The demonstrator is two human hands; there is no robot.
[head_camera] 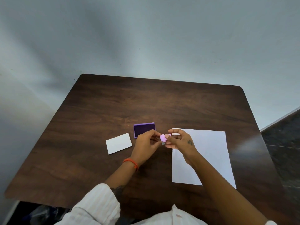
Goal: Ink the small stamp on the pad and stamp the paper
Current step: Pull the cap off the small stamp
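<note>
A small pale-pink stamp (164, 137) is held above the table between both hands. My left hand (146, 143) pinches its left side and my right hand (180, 140) pinches its right side. Just behind my left hand lies the open purple ink pad (142, 128) with its dark inked surface facing up. A white sheet of paper (209, 151) lies flat to the right, partly under my right hand and forearm.
A white rectangular lid or card (118, 143) lies left of the ink pad. The dark wooden table (113, 108) stands against a pale wall; its right edge borders a dark tiled floor (285, 143).
</note>
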